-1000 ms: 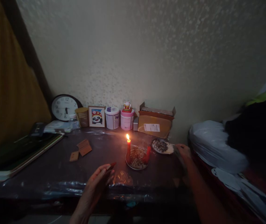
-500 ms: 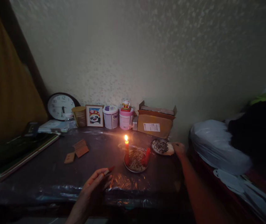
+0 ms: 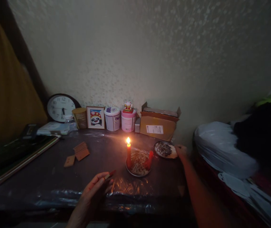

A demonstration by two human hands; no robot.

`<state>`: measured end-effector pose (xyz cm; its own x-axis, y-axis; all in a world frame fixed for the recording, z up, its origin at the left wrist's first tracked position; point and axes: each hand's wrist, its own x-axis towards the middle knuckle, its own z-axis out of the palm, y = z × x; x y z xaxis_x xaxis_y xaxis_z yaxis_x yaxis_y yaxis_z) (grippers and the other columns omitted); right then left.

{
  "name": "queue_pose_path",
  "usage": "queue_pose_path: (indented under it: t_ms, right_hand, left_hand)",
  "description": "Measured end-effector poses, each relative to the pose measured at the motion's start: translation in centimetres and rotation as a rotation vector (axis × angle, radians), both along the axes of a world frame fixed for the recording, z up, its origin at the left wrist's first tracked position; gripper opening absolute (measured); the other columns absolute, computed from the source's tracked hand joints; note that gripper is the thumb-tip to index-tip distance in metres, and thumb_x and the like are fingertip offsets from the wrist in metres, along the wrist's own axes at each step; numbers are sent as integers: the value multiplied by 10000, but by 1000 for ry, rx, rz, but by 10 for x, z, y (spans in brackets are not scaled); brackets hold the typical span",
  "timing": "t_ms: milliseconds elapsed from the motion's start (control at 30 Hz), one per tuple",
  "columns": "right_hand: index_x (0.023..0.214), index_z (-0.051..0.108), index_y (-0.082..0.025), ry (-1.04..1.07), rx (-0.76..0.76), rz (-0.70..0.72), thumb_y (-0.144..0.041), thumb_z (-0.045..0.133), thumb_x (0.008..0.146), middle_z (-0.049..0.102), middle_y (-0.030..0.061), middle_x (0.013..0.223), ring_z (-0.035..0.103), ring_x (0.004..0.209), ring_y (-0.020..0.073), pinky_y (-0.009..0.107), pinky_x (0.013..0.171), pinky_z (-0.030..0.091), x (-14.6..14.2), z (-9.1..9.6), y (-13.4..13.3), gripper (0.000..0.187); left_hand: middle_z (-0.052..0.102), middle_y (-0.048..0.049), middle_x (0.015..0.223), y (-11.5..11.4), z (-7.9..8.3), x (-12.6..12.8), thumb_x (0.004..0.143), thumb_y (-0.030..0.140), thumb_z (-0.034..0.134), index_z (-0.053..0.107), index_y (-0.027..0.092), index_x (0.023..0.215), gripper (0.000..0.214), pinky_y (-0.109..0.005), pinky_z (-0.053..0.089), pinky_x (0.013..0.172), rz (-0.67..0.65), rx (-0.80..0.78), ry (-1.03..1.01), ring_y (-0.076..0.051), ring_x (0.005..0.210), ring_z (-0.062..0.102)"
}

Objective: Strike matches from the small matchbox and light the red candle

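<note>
My left hand (image 3: pixel 95 186) is closed on a small matchbox (image 3: pixel 109 175) with a dark red side, low in front of the candle dish. At the right, the fingers of my right hand (image 3: pixel 181 151) are pinched together by the rim of a small metal plate (image 3: pixel 157 153). Many matchsticks (image 3: pixel 166 149) lie on it, dark at one end and pale toward my fingers; what these hold is too small to make out. Between my hands, a lit red candle (image 3: pixel 128 155) stands upright in a round dish (image 3: pixel 135 174), with a shorter red wax stub (image 3: pixel 150 158) opposite.
Small brown cardboard pieces (image 3: pixel 81 151) lie on the plastic-covered table (image 3: pixel 97 139). Along the wall stand a clock (image 3: pixel 61 106), a panda picture (image 3: pixel 95 117), tins (image 3: pixel 112 118), a lucky-cat figurine (image 3: pixel 128 107) and a cardboard box (image 3: pixel 158 125). Bags (image 3: pixel 223 148) crowd the right side.
Both hands stay nearly where they were, the left still holding the matchbox and the right still at the plate. The view has shifted very slightly.
</note>
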<state>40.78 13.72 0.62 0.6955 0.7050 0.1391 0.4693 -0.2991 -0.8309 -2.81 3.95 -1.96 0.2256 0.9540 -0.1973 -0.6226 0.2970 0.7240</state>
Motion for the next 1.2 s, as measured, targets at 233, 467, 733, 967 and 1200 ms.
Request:
queue_pose_path:
  t_ms: [233, 467, 733, 967, 1200]
  right_hand:
    - [899, 624, -132, -45, 224, -61, -379, 526, 835, 656, 68, 924, 610, 842, 202, 360, 749, 476, -11, 27, -18, 274]
    - [861, 640, -162, -104, 457, 70, -448, 510, 752, 689, 77, 865, 623, 810, 204, 305, 728, 471, -78, 57, -81, 332]
    - [828, 615, -215, -163, 466, 693, -243, 504, 824, 650, 18, 830, 613, 784, 153, 263, 721, 491, -240, 45, -152, 114]
    - [1009, 580, -223, -104, 378, 764, -223, 581, 790, 600, 31, 1057, 543, 1017, 171, 284, 908, 420, -284, 19, -165, 220]
    - [896, 622, -217, -50, 311, 748, -198, 607, 760, 608, 26, 1020, 551, 1008, 177, 287, 902, 426, -277, 5, -166, 138]
  left_hand:
    - [664, -65, 1068, -2, 1, -1, 700, 286, 675, 637, 189, 907, 232, -295, 515, 754, 10, 11, 17, -182, 850, 633]
    - [696, -65, 951, -6, 0, -2, 661, 314, 705, 648, 189, 875, 254, -297, 499, 761, -13, 39, 7, -186, 844, 634]
    - [685, -40, 819, -20, 9, 4, 647, 336, 709, 652, 185, 884, 287, -299, 477, 759, -116, 157, 183, -191, 795, 629]
    - [665, -39, 907, -27, 12, -2, 686, 362, 663, 615, 191, 956, 323, -305, 461, 767, -202, 352, 355, -215, 849, 608]
    - [662, -18, 811, -29, 10, 3, 670, 362, 679, 605, 186, 954, 342, -282, 460, 725, -214, 374, 425, -196, 781, 602]
